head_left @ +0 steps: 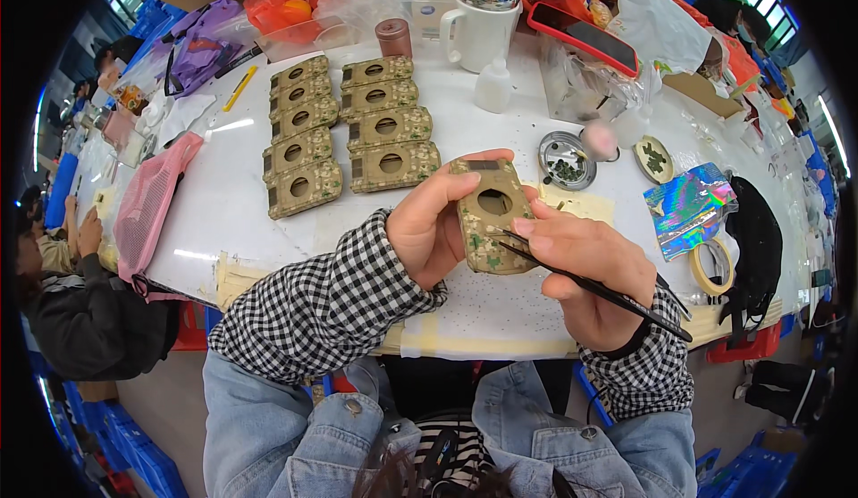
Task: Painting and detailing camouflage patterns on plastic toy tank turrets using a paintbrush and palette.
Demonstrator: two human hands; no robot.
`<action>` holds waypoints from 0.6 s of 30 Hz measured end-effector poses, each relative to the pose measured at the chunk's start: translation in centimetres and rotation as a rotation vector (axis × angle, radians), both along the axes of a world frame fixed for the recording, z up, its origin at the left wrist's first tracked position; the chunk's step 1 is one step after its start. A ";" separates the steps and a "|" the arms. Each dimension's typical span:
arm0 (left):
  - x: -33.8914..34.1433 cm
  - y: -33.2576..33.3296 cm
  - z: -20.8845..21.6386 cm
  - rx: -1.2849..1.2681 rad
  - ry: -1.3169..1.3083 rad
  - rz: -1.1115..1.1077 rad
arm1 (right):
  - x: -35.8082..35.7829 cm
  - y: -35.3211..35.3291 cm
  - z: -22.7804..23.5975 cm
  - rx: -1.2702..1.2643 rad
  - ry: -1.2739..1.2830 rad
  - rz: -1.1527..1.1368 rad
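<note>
A camouflage-patterned plastic housing [487,239] with a round hole and a small dark window is tilted up in front of me. My left hand [427,225] grips it along its left side, thumb on the front near the window. Black tweezers [608,294] lie in my right hand [594,270], their tips close to the housing's face below the hole; whether they pinch anything is too small to tell. Fingers of my right hand also touch the housing's right edge. Matching housings [302,154] stand in two overlapping columns to the left.
A round dish [567,160] of small dark green pieces and a lid [653,159] with green bits lie to the right. Beyond are a white mug [483,29], a small bottle [492,85] and a red-cased phone [585,38]. Tape roll [712,266] and pink mesh bag [156,203] flank me.
</note>
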State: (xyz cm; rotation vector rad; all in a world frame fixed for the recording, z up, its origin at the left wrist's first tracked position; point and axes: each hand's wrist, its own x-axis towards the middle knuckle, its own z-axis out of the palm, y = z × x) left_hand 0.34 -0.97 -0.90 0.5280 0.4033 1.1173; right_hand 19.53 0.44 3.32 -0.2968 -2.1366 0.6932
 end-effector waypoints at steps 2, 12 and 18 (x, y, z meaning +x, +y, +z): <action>0.0 0.0 0.0 -0.003 -0.001 0.001 | 0.0 -0.1 0.0 -0.013 0.002 -0.013; 0.2 -0.1 0.2 0.009 0.090 0.005 | 0.1 0.0 -0.3 -0.072 0.060 0.012; 0.5 0.0 0.8 -0.022 0.181 0.102 | 0.5 0.0 0.1 -0.015 0.079 -0.034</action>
